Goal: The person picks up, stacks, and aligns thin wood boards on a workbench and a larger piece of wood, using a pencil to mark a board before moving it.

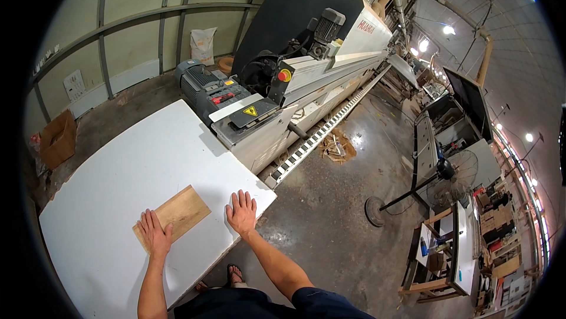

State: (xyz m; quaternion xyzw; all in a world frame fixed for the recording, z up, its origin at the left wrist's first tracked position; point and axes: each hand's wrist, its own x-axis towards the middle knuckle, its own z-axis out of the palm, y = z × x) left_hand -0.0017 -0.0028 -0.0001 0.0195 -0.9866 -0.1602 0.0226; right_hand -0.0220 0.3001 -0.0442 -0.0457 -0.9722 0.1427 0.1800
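On a white tabletop (112, 201) in front of me lies a flat rectangular wooden board (187, 206), light brown with visible grain. My left hand (154, 233) rests on the board's near left end, palm down, fingers stretched out. Close to the table's right edge, my right hand (241, 213) lies flat on the white surface with its fingers spread, holding nothing. It is a little to the right of the board and does not touch it.
A long woodworking machine (330, 74) with motors and a red stop button (285, 75) adjoins the table's far side. A roller track (318, 136) runs along it. Rightward stand a pedestal fan (377, 210) and a workbench (439, 254). A cardboard box (59, 138) sits at far left.
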